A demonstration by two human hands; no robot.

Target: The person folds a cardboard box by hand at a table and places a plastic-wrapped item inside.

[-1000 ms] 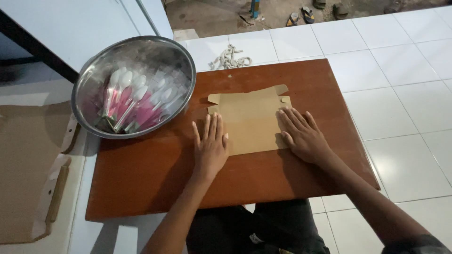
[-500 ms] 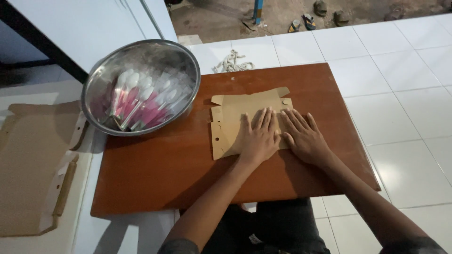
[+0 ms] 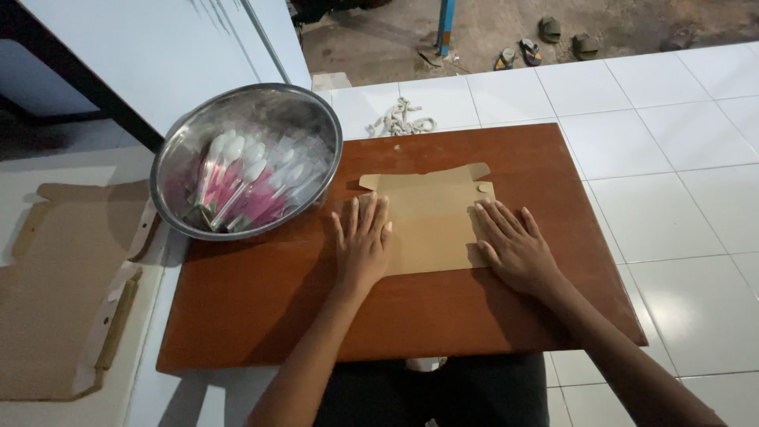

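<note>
Cardboard sheet [image 3: 55, 292]: flat, brown, on floor at far left.
Bowl [image 3: 247, 160]: round, shiny steel, wrapped white plastic spoons inside.
Left hand [image 3: 363, 243]: flat, fingers spread, pressing carton's left edge.
Carton blank [image 3: 431, 217]: tan card, flat, mid-board [image 3: 261, 300], smooth reddish wood.
Right hand [image 3: 514, 247]: flat, released, on carton's right edge.

This looks like a home floor used as a small packing spot — white floor tiles [image 3: 680, 198] run under a low reddish-brown wooden board [image 3: 261, 308] where the person sits. Sandals [image 3: 522, 52] lie on rough bare ground just past the tiled edge, suggesting a doorway or porch. A steel bowl [image 3: 178, 170] of wrapped plastic spoons [image 3: 237, 178] and flattened cardboard sheets [image 3: 55, 285] at the side point to handwork — household piecework rather than a factory.
</note>
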